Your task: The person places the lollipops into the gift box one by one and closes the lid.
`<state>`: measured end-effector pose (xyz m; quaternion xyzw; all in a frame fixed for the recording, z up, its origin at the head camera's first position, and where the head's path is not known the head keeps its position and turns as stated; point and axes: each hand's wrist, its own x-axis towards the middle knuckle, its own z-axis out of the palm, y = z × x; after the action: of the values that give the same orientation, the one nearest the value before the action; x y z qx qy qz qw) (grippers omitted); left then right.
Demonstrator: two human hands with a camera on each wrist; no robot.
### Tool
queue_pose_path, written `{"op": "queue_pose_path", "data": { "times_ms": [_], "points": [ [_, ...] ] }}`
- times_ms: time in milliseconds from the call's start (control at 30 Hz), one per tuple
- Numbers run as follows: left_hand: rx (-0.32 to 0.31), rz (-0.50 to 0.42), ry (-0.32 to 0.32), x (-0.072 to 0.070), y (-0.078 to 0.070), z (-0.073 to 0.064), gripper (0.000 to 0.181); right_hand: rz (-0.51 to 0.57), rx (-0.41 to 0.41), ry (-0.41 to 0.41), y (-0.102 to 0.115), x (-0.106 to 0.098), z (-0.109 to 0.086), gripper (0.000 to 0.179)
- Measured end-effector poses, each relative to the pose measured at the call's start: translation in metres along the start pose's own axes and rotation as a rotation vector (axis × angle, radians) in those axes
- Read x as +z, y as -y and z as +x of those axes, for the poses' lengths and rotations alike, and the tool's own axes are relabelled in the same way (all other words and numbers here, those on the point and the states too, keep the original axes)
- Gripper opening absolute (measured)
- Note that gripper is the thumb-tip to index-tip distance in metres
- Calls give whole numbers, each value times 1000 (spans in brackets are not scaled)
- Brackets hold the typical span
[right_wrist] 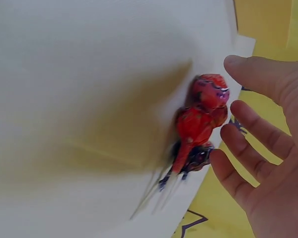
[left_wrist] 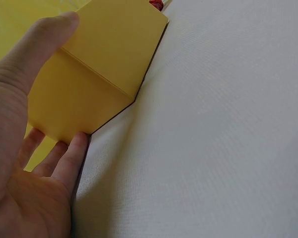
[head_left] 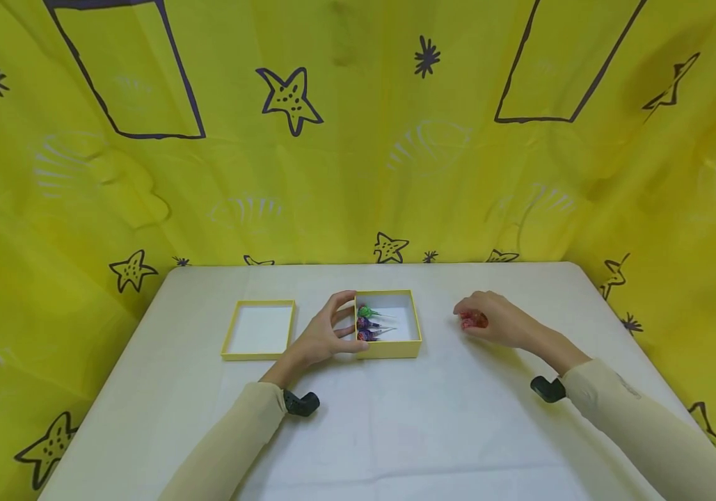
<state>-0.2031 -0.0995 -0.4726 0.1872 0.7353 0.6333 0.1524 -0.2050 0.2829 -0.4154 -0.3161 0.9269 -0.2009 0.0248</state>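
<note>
A yellow box [head_left: 387,350] with a white inside holds lollipops at its left side: a green lollipop [head_left: 367,312] and purple ones [head_left: 367,330]. My left hand [head_left: 320,337] grips the box's left end, thumb at the front and fingers on the far side; the left wrist view shows the thumb on the yellow wall [left_wrist: 104,49]. To the right of the box, my right hand [head_left: 498,320] is beside several lollipops on the table. In the right wrist view its fingers are spread and slightly bent near the red lollipops [right_wrist: 194,126] and a dark-wrapped lollipop [right_wrist: 198,157].
Left of the box lies a yellow-edged lid [head_left: 257,358], white side up. A white cloth covers the table [head_left: 370,424]. Behind and at the sides hangs a yellow curtain [head_left: 345,188] with starfish drawings. Each wrist carries a dark strapped device [head_left: 301,403].
</note>
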Motion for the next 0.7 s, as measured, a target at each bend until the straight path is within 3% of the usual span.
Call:
{"op": "queue_pose_path", "data": {
  "times_ms": [233,700],
  "points": [
    [2,-8,-4,0,-1,0,101,-36,12,-43,-6,5,-8,32],
    [3,-17,2,0,1,0,102,-35,83,-50,-14,13,-12,31]
  ]
}}
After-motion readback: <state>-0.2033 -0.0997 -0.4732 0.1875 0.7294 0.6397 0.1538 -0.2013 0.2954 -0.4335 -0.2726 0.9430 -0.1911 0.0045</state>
